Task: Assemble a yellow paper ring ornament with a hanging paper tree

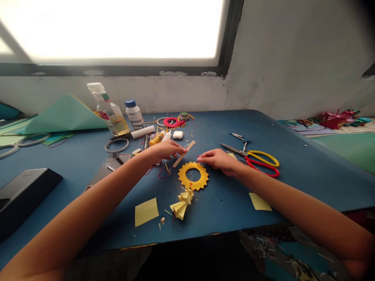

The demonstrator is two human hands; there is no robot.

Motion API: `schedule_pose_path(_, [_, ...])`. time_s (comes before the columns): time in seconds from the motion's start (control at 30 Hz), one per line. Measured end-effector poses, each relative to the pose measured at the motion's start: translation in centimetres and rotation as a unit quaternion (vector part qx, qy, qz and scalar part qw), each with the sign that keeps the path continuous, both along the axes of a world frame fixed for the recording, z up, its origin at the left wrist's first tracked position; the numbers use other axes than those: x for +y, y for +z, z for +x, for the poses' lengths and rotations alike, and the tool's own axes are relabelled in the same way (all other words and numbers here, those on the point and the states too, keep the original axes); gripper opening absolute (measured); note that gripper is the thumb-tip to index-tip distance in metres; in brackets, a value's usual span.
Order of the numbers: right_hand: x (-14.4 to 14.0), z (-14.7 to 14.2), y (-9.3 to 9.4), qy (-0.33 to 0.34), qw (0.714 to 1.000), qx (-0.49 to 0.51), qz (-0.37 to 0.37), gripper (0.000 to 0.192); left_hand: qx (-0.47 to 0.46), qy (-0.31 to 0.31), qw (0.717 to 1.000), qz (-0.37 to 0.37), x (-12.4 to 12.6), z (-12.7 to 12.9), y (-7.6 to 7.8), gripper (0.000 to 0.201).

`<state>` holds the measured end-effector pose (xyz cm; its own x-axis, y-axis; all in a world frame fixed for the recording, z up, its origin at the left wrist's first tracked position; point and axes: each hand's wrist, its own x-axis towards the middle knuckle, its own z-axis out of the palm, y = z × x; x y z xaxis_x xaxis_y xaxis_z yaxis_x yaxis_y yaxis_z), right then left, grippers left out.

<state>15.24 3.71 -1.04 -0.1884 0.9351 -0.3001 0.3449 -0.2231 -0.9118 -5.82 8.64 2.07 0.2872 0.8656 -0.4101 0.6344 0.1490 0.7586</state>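
The yellow ring (193, 176) lies on the bench (293, 171). At its upper edge, the left hand (167, 150) pinches a wooden stick (184, 153); the right hand (218, 160) pinches a red thread (198, 158). Likely mid-attachment: next calls for steady threading.

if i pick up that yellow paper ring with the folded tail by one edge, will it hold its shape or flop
The yellow paper ring looks thin and hollow, so probably very light and a bit bendy. The folded tail seems joined only at one point, so it would likely dangle. Pushed, it should slide, not roll.
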Motion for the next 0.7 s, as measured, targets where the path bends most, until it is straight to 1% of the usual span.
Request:
schedule_pose_path(0.17, [-0.1,0.0,0.2,0.021,1.000,0.004,-0.010,0.044,-0.059,-0.014,0.997,-0.055,-0.8,0.2,1.2,0.042])
schedule_pose_path(0.33, [0.0,0.0,0.0,0.029,1.000,-0.006,0.006,0.037,-0.089,-0.033,0.992,-0.087,-1.3,0.5,1.4,0.037])
schedule_pose_path(0.53, [-0.3,0.3,0.2,0.055,0.998,-0.018,0.029,0.038,-0.101,-0.043,0.990,-0.088,-1.5,0.6,1.3,0.040])
schedule_pose_path(0.7, [-0.5,0.5,0.4,0.074,0.996,-0.029,0.045,0.035,-0.100,-0.026,0.991,-0.085,-1.5,0.5,1.5,0.036])
